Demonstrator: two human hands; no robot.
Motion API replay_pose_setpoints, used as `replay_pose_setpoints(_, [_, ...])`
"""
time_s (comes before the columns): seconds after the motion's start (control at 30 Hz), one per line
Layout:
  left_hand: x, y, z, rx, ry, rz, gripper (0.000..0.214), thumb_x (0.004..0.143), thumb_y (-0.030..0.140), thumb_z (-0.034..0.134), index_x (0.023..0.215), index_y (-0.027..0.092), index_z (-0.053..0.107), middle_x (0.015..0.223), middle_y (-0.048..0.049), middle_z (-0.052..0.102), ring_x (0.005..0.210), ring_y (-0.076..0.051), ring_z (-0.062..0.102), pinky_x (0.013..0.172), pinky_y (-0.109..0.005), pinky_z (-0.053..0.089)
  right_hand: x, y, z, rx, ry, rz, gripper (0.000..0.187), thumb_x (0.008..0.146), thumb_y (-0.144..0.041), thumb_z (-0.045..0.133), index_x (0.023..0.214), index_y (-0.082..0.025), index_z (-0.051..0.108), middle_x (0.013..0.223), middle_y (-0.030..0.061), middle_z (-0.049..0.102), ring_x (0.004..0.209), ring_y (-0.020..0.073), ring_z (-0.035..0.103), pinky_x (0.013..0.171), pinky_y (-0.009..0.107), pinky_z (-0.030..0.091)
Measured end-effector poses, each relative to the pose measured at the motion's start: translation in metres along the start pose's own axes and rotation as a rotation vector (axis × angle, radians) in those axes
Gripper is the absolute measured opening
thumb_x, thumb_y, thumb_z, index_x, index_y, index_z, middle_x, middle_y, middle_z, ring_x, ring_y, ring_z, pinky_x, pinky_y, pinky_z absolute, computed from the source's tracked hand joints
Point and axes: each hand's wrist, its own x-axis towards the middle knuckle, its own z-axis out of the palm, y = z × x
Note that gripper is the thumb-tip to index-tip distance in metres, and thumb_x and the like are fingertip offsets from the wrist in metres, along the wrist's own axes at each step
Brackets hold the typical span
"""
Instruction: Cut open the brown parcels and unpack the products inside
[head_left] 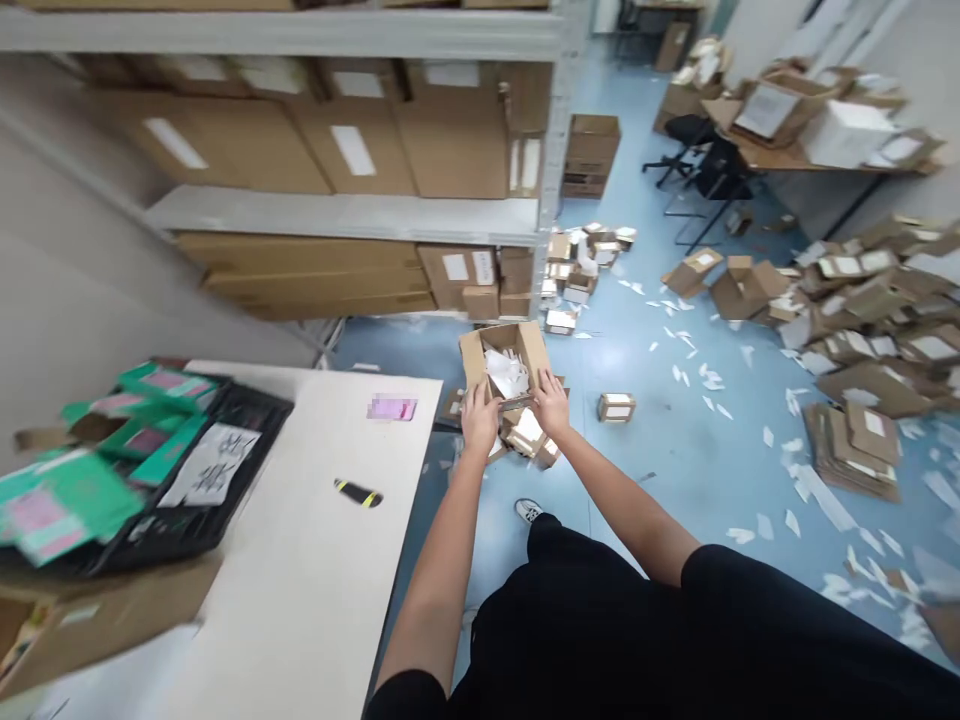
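Observation:
Both my arms reach down and forward past the table's right edge. My left hand [478, 418] and my right hand [553, 402] grip the near rim of an open cardboard box [472, 355] held over the blue floor. White paper scraps [507, 373] fill the box. Just below my hands lie small cardboard boxes [529, 432] with white labels. Fingers of both hands curl over the box's near edge.
A white table [315, 580] at left carries a black crate [225, 440] of green packets, a pink item [391, 408] and a black-and-yellow tool [358, 492]. Metal shelving [345, 212] holds large cartons. Flattened boxes [855, 440] and paper scraps litter the floor at right. A small box [616, 406] lies nearby.

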Motion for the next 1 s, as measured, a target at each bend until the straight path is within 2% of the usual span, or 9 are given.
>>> replay_pose_setpoints(0.1, [0.063, 0.061, 0.064, -0.041, -0.112, 0.162, 0.021, 0.094, 0.015, 0.068, 0.099, 0.029, 0.082, 0.162, -0.0046, 0.055, 0.154, -0.035, 0.041, 0.127, -0.061, 0.036, 0.016, 0.074, -0.063, -0.039, 0.097, 0.098, 0.020, 0.089, -0.012, 0.069, 0.105, -0.021, 0.077, 0.171, 0.0121, 0.041, 0.163, 0.0319, 0.027, 0.130, 0.063, 0.025])
replay_pose_setpoints(0.23, [0.123, 0.132, 0.133, -0.138, -0.221, 0.260, 0.023, 0.094, 0.011, 0.065, 0.099, 0.026, 0.082, 0.164, -0.0089, 0.052, 0.156, -0.037, 0.039, 0.126, -0.065, 0.035, 0.040, 0.146, -0.132, -0.158, 0.132, 0.208, 0.022, 0.087, -0.009, 0.069, 0.105, -0.019, 0.076, 0.170, 0.0165, 0.042, 0.163, 0.0348, 0.027, 0.130, 0.063, 0.024])
replay_pose_setpoints(0.33, [0.152, 0.172, 0.160, -0.071, -0.314, 0.240, 0.033, 0.092, 0.008, 0.062, 0.117, 0.021, 0.079, 0.170, -0.0126, 0.043, 0.161, -0.039, 0.030, 0.126, -0.064, 0.037, 0.059, 0.181, -0.171, -0.298, 0.018, 0.364, 0.042, 0.084, -0.011, 0.075, 0.125, -0.019, 0.073, 0.172, 0.0189, 0.038, 0.164, 0.0396, 0.020, 0.128, 0.068, 0.017])
replay_pose_setpoints(0.4, [0.161, 0.186, 0.162, 0.036, -0.364, 0.240, 0.047, 0.093, 0.008, 0.061, 0.136, 0.021, 0.071, 0.174, -0.0130, 0.036, 0.163, -0.038, 0.026, 0.126, -0.061, 0.038, 0.070, 0.196, -0.188, -0.384, -0.107, 0.513, 0.067, 0.081, -0.017, 0.083, 0.145, -0.019, 0.062, 0.174, 0.0211, 0.031, 0.164, 0.0443, 0.014, 0.126, 0.071, 0.015])
replay_pose_setpoints(0.47, [0.163, 0.185, 0.154, 0.124, -0.366, 0.263, 0.055, 0.095, 0.011, 0.059, 0.149, 0.023, 0.061, 0.176, -0.0116, 0.032, 0.164, -0.035, 0.025, 0.127, -0.056, 0.039, 0.077, 0.203, -0.195, -0.447, -0.202, 0.621, 0.083, 0.084, -0.023, 0.084, 0.159, -0.019, 0.049, 0.176, 0.0230, 0.025, 0.163, 0.0463, 0.012, 0.125, 0.069, 0.018])
replay_pose_setpoints(0.53, [0.159, 0.172, 0.138, 0.174, -0.334, 0.275, 0.057, 0.097, 0.014, 0.057, 0.153, 0.025, 0.058, 0.176, -0.0098, 0.033, 0.164, -0.033, 0.025, 0.127, -0.053, 0.039, 0.084, 0.202, -0.191, -0.481, -0.219, 0.637, 0.081, 0.091, -0.026, 0.077, 0.164, -0.019, 0.042, 0.176, 0.0228, 0.023, 0.162, 0.0454, 0.015, 0.125, 0.063, 0.022])
replay_pose_setpoints(0.67, [0.142, 0.124, 0.094, 0.213, -0.297, 0.206, 0.056, 0.098, 0.015, 0.056, 0.153, 0.028, 0.058, 0.173, -0.0077, 0.038, 0.163, -0.031, 0.028, 0.128, -0.052, 0.039, 0.103, 0.168, -0.151, -0.453, -0.172, 0.459, 0.073, 0.095, -0.025, 0.067, 0.164, -0.018, 0.042, 0.176, 0.0209, 0.026, 0.161, 0.0445, 0.021, 0.124, 0.059, 0.028])
replay_pose_setpoints(0.83, [0.102, 0.062, 0.024, 0.246, -0.199, 0.070, 0.059, 0.097, 0.015, 0.060, 0.154, 0.029, 0.058, 0.173, -0.0085, 0.039, 0.162, -0.030, 0.030, 0.129, -0.052, 0.037, 0.120, 0.067, -0.068, -0.316, -0.175, 0.084, 0.074, 0.091, -0.028, 0.068, 0.161, -0.018, 0.046, 0.175, 0.0198, 0.027, 0.162, 0.0442, 0.021, 0.124, 0.060, 0.033])
replay_pose_setpoints(1.0, [0.007, 0.007, -0.071, 0.342, -0.037, -0.129, 0.056, 0.097, 0.014, 0.060, 0.152, 0.025, 0.059, 0.172, -0.0105, 0.040, 0.162, -0.031, 0.031, 0.129, -0.051, 0.038, 0.091, -0.075, 0.026, -0.138, -0.274, -0.252, 0.072, 0.091, -0.030, 0.065, 0.160, -0.017, 0.047, 0.174, 0.0211, 0.028, 0.161, 0.0460, 0.021, 0.121, 0.063, 0.037])
